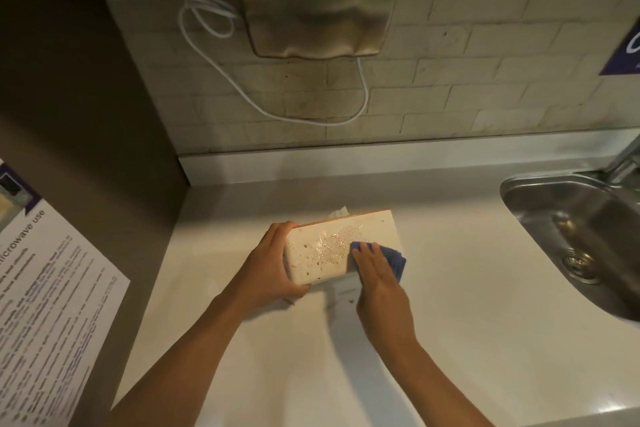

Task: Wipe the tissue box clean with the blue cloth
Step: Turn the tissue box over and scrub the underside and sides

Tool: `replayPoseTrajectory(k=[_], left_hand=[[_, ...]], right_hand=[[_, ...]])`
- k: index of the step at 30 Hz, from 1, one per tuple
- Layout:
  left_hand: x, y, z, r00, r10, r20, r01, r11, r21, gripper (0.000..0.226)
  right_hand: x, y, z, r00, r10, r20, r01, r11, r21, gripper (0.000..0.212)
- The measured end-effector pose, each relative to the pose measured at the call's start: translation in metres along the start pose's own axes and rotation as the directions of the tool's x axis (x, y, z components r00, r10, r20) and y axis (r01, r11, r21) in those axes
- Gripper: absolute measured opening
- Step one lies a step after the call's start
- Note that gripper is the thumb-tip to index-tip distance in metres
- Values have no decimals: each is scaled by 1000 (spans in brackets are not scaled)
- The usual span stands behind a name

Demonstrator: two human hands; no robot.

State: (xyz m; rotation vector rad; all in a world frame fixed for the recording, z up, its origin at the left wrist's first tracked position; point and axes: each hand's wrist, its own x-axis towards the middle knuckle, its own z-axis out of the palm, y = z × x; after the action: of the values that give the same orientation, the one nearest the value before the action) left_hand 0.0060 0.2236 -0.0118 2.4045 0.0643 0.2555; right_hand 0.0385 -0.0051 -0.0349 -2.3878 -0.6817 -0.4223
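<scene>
A white tissue box (322,250) stands tilted on the pale counter, its broad face turned up toward me. That face carries reddish-brown specks and a clear plastic patch over a dotted area. A bit of white tissue (339,212) pokes out behind its top edge. My left hand (268,269) grips the box's left end, thumb below and fingers over the upper corner. My right hand (375,274) presses a folded blue cloth (393,258) flat against the right part of the face, fingers straight.
A steel sink (568,236) with a drain and a tap is set into the counter (450,340) at the right. A metal hand dryer (318,0) with a looping white cable hangs on the tiled wall. At the left, a printed microwave notice (45,291) is stuck on a dark panel.
</scene>
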Motion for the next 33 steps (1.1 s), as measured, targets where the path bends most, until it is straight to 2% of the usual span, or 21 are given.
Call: replayPoseTrajectory(k=[2, 5, 9, 13, 17, 20, 25, 27, 30, 33], left_hand=[[-1, 0, 0, 1000, -6, 3, 6, 1000, 3, 107], [-2, 2, 0, 1000, -20, 5, 20, 1000, -15, 107], [-2, 1, 0, 1000, -24, 2, 24, 999, -23, 105], [-3, 0, 3, 1000, -2, 1, 2, 1000, -22, 106], [-5, -1, 4, 1000, -12, -7, 12, 1000, -27, 107], [-4, -1, 5, 1000, -8, -11, 8, 1000, -18, 106], [-4, -3, 5, 1000, -24, -3, 24, 1000, 5, 110], [-5, -3, 5, 1000, -15, 2, 15, 1000, 0, 108], [-5, -3, 4, 1000, -21, 5, 21, 1000, 9, 107], [-2, -3, 4, 999, -32, -3, 32, 999, 3, 109]], right_hand=[[13, 15, -12, 996, 61, -62, -60, 998, 24, 66], [46, 24, -22, 972, 227, -62, -224, 973, 59, 49], [47, 2, -5, 989, 151, 5, -151, 987, 58, 58], [18, 6, -5, 1000, 21, -17, -21, 999, 45, 59], [48, 22, -25, 986, 160, -39, -158, 987, 42, 41], [72, 11, -20, 984, 167, -67, -166, 986, 15, 33], [33, -19, 4, 1000, -24, 19, 24, 999, -24, 68], [24, -5, -3, 999, -50, 14, 50, 999, -18, 71], [39, 13, -15, 998, 48, -51, -48, 999, 19, 54], [60, 0, -8, 985, 134, -108, -125, 989, 85, 41]])
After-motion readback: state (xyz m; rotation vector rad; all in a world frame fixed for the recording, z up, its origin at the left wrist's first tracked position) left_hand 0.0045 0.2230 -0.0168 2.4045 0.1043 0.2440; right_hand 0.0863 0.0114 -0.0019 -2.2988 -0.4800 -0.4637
